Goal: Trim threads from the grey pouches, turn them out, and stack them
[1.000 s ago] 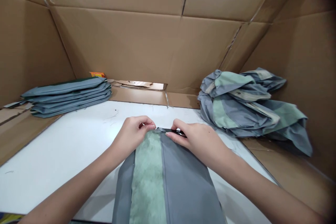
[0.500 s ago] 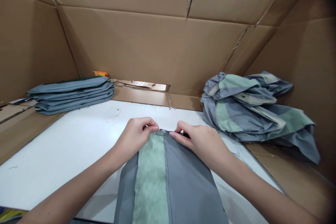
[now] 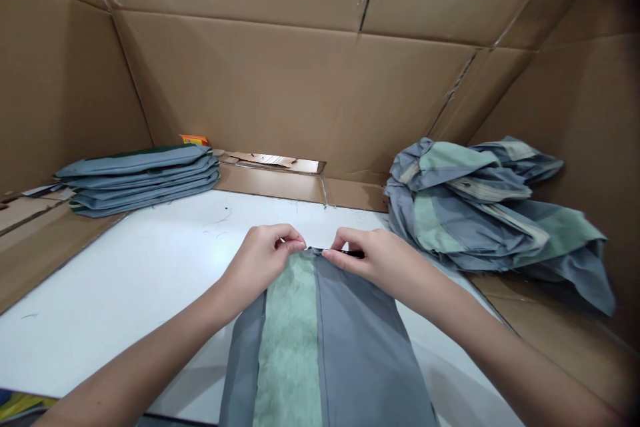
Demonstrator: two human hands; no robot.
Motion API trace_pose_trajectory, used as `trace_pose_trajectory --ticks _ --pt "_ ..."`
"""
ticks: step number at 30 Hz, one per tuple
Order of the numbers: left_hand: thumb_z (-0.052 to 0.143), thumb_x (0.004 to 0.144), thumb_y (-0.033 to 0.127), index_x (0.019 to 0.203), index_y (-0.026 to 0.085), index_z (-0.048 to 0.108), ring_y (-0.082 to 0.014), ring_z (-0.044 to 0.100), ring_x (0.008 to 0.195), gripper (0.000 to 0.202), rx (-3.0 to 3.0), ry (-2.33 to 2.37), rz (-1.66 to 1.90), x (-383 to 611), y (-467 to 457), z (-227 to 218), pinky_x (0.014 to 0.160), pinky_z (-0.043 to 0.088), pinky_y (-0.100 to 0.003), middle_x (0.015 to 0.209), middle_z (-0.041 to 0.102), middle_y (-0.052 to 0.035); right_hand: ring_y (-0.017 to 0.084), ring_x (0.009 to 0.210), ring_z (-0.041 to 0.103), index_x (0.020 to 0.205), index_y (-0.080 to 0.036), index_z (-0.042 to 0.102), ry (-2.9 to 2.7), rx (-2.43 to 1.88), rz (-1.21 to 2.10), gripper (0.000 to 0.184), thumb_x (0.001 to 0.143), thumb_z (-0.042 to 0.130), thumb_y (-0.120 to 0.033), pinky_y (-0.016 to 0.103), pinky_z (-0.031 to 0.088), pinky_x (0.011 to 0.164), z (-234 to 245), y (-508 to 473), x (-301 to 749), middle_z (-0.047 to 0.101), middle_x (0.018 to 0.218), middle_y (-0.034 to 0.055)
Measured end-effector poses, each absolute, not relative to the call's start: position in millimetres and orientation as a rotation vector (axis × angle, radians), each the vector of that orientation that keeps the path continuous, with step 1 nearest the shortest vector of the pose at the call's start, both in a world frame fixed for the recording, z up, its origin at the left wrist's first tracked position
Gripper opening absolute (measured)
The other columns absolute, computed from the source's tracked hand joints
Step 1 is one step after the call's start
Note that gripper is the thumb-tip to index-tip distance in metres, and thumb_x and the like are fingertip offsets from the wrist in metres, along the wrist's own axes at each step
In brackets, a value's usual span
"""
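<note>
A long grey fabric piece (image 3: 350, 353) with a pale green strip down its middle lies flat on the white table top (image 3: 130, 280), running from the near edge toward the centre. My left hand (image 3: 263, 257) pinches the far end of the fabric at the green strip. My right hand (image 3: 373, 257) pinches the same far edge just to the right, with a small dark part under its fingers that I cannot make out. Both hands are closed on the cloth, a few centimetres apart.
A neat stack of folded grey pieces (image 3: 140, 177) lies at the back left. A loose heap of grey and green fabric (image 3: 480, 213) sits at the right. Cardboard walls (image 3: 300, 93) enclose the table, with a small orange box (image 3: 194, 140) and a slot at the back.
Both hands have stayed pinched on the fabric's far edge. The view has shifted slightly, so everything sits a little further right in the picture.
</note>
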State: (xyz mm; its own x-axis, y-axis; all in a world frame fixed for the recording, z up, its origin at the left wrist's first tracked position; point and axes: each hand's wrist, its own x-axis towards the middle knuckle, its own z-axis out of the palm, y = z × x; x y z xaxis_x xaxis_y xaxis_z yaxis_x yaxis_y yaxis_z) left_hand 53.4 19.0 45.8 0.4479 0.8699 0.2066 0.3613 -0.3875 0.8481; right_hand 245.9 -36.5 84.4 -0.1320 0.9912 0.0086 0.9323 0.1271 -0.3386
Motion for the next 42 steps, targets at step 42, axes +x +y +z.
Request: trace_pose_trajectory --ticks 42 --pt "0.065 0.060 0.047 0.072 0.014 0.057 -0.0088 0.044 0.055 0.035 1.419 1.069 1.039 41 72 11 0.050 0.030 -0.020 0.063 0.054 0.0011 0.005 0.043 0.022 0.095 -0.015 0.059 -1.167 -1.478 1.097 0.052 0.064 0.065 -0.056 0.019 0.014 0.041 23 -39 291 0.028 0.051 -0.0077"
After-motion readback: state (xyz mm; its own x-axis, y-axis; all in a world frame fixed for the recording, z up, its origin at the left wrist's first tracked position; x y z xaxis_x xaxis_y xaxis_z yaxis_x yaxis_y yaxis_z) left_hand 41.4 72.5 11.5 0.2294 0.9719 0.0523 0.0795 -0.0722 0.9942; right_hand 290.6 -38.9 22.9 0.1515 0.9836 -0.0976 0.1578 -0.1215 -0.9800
